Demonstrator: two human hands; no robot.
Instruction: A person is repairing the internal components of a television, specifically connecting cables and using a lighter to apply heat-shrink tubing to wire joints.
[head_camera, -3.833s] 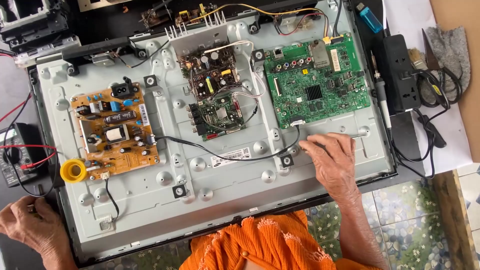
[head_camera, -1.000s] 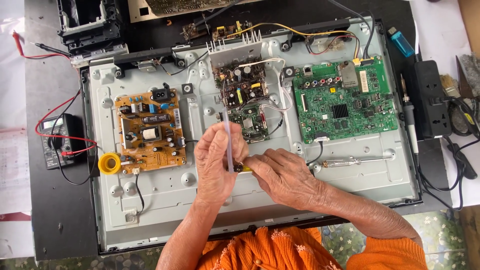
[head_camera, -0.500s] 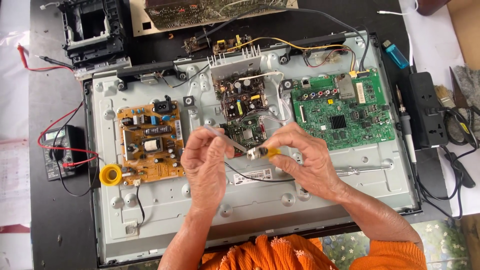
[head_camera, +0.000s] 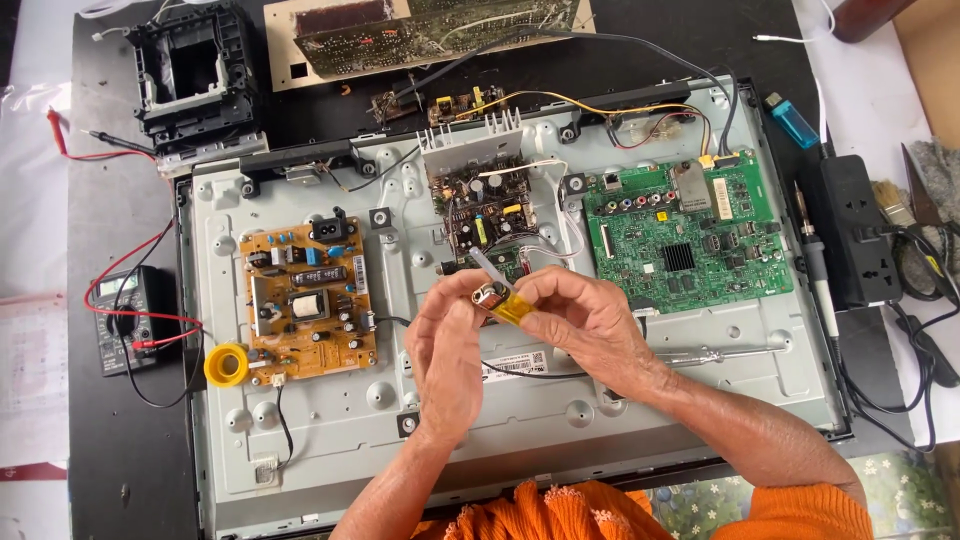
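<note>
Holding a small yellow tool (head_camera: 512, 305) between them, both hands meet above the middle of the grey metal back panel (head_camera: 330, 430) of an opened television. The left hand (head_camera: 448, 350) has its fingers curled, with thumb and forefinger pinched on the near end of the tool. The right hand (head_camera: 590, 320) grips the yellow part with closed fingertips. A thin metal tip (head_camera: 488, 268) points up and away from the hands, toward the dark circuit board (head_camera: 485, 205) in the centre. To the left lies an orange-brown board (head_camera: 308, 300), and just beside its lower corner a yellow roll of tape (head_camera: 227, 364). To the right sits a green board (head_camera: 685, 240). Near the right forearm a screwdriver (head_camera: 710, 354) rests on the panel. A black multimeter (head_camera: 125, 320) with red wires lies well apart on the left.
</note>
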